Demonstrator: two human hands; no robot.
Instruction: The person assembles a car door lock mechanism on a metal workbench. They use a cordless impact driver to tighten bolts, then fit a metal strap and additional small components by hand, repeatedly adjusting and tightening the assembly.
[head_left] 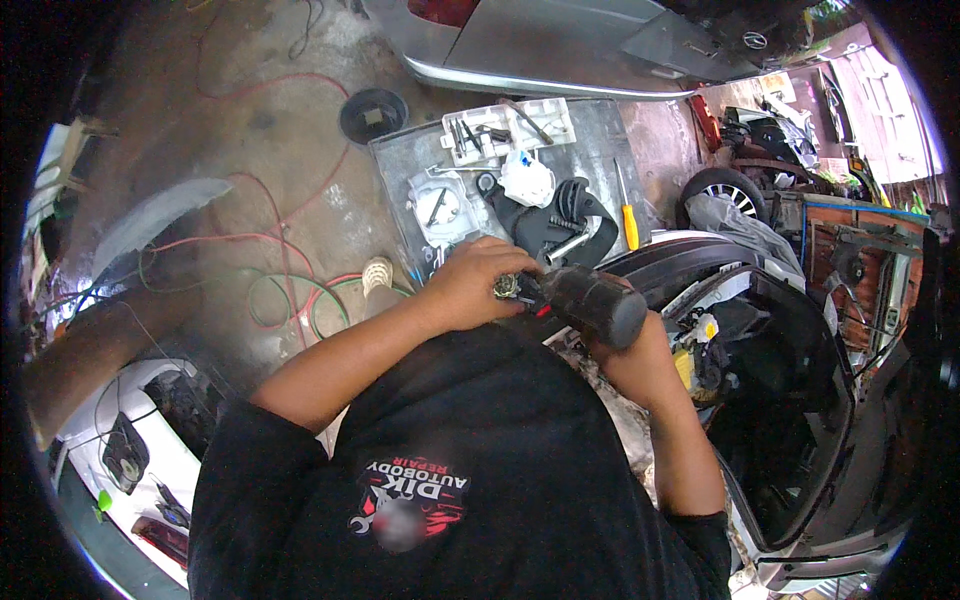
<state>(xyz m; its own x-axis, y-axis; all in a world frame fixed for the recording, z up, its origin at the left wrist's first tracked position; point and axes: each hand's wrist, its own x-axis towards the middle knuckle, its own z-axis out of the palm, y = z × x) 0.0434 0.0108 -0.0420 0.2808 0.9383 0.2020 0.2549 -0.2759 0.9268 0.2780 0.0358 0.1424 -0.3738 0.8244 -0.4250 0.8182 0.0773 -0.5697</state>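
- A black, thick-bodied tool [605,308] lay slantwise in the right hand [636,362].
- A small dark piece [510,287], yellowish at one end, sat in the left hand [474,284], beside the tool; contact was unclear.

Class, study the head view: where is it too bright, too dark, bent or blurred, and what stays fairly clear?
Head view: darkness rings the round image; the pale wall at upper right is washed out. Head view: the silver car's lower edge bows. Head view: a smeared patch mars the black shirt's print; the yellow-handled screwdriver looks fairly clear.
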